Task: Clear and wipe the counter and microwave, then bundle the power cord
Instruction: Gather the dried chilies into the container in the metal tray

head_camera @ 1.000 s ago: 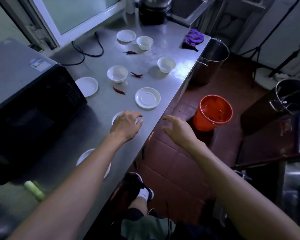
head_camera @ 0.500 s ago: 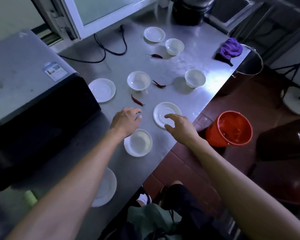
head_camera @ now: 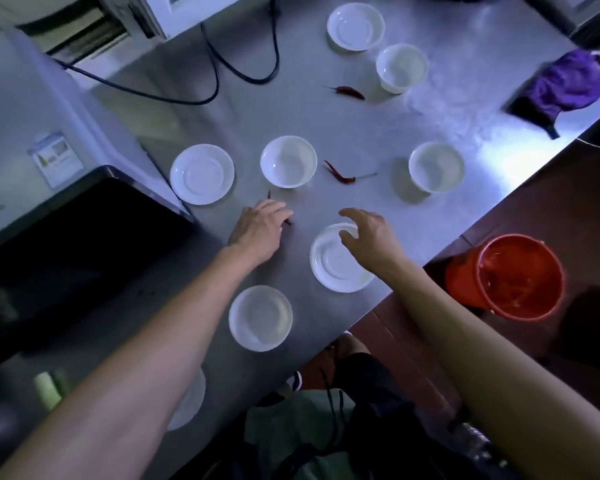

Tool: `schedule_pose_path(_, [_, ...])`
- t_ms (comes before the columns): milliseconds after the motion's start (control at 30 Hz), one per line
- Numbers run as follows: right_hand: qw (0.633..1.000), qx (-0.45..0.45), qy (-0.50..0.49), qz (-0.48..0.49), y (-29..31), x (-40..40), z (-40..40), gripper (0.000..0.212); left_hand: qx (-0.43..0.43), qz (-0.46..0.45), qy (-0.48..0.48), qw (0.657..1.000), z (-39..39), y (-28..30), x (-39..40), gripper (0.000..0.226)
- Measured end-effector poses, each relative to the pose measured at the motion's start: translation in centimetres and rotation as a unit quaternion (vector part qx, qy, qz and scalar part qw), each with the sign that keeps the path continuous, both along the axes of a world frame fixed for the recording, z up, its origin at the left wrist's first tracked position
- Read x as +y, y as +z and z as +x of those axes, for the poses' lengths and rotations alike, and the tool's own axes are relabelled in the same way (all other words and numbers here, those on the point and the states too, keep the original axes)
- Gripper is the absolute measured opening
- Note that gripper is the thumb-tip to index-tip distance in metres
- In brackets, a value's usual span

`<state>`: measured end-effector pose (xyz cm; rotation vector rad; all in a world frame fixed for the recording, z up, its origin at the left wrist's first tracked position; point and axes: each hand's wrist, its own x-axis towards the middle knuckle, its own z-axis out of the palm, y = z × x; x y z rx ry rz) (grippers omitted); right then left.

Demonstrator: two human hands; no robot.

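White saucers and small bowls are spread over the steel counter (head_camera: 326,109), with three red chilies among them. My left hand (head_camera: 258,228) lies on the counter over one chili (head_camera: 287,221), fingers covering most of it. My right hand (head_camera: 368,233) hovers open over the far edge of a white saucer (head_camera: 329,268). A white bowl (head_camera: 288,161) stands just beyond my left hand. The microwave (head_camera: 49,188) sits at the left. Its black power cord (head_camera: 219,74) loops across the back of the counter. A purple cloth (head_camera: 568,84) lies at the far right corner.
A red bucket (head_camera: 520,277) stands on the floor right of the counter edge. Another saucer (head_camera: 201,174) lies beside the microwave, a shallow bowl (head_camera: 260,317) near the front edge. Two more chilies (head_camera: 340,173) (head_camera: 350,92) lie mid-counter. A pale green object (head_camera: 45,389) rests at lower left.
Both hands moved forward across the counter. My left hand went from the near bowl to the chili. My right hand came in from beyond the counter edge to over the saucer.
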<state>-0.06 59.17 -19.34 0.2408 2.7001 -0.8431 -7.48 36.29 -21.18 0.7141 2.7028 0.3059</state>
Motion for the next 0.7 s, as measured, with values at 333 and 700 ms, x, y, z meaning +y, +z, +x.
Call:
schedule_pose_path(333, [0.998,0.021,0.052,-0.015,-2.2,3.2,-8.2,0.041,0.000,-0.092,0.033,0.995,-2.0,-2.1,2.3,0.035])
schedule_pose_path(700, [0.997,0.006,0.055,0.058,-4.3,3.6,-12.0,0.033,0.020,-0.068,0.166,0.984,-1.7,-2.6,2.6,0.017])
